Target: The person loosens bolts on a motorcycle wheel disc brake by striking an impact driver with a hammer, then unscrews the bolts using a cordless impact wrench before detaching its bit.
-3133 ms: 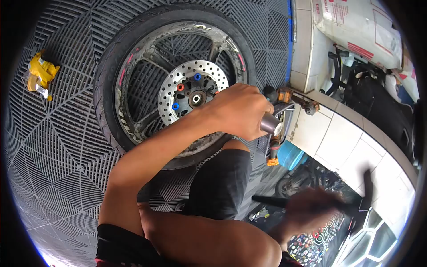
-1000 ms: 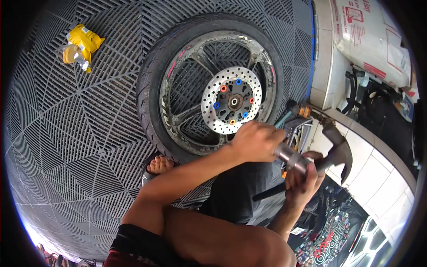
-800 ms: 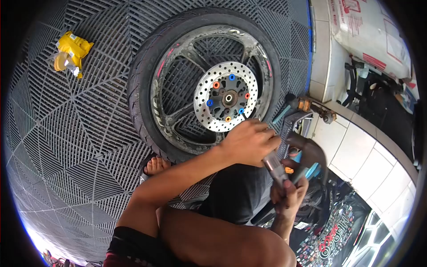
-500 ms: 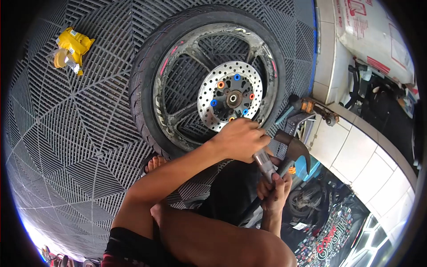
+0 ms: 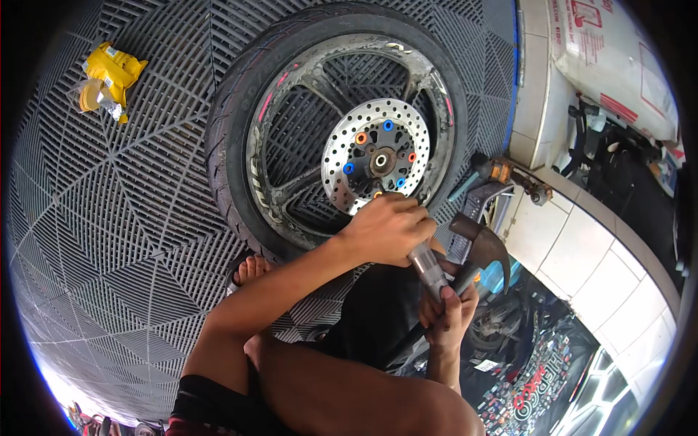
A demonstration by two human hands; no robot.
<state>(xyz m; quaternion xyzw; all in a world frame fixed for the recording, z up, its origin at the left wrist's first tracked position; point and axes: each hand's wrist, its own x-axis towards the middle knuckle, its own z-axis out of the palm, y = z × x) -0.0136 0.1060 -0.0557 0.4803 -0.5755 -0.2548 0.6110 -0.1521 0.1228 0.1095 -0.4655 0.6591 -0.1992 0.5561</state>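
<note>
My left hand (image 5: pixel 389 229) is closed around the upper part of a shiny grey cylindrical tool (image 5: pixel 429 269), just over the near edge of the drilled brake disc (image 5: pixel 342 123). The tool's upper end is hidden by my fingers. My right hand (image 5: pixel 447 312) grips a claw hammer (image 5: pixel 486 251) by its dark handle, with the thumb lying against the tool's lower end. The hammer's head points up and right, beside the tool. The disc, with blue, orange and red bolt rings around its hub, sits on a motorcycle wheel (image 5: pixel 263 145) lying flat on the floor.
A yellow packet (image 5: pixel 116 71) lies on the grey grid floor (image 5: pixel 131 189) at upper left. On the right, an orange and black tool (image 5: pixel 502 172) rests by the white tiled ledge (image 5: pixel 571 247). My bent knee (image 5: pixel 429 403) is below my hands, my foot (image 5: pixel 253 269) beside the tyre.
The view has shifted slightly, and the hammer head sits a little lower. Both hands keep the same holds.
</note>
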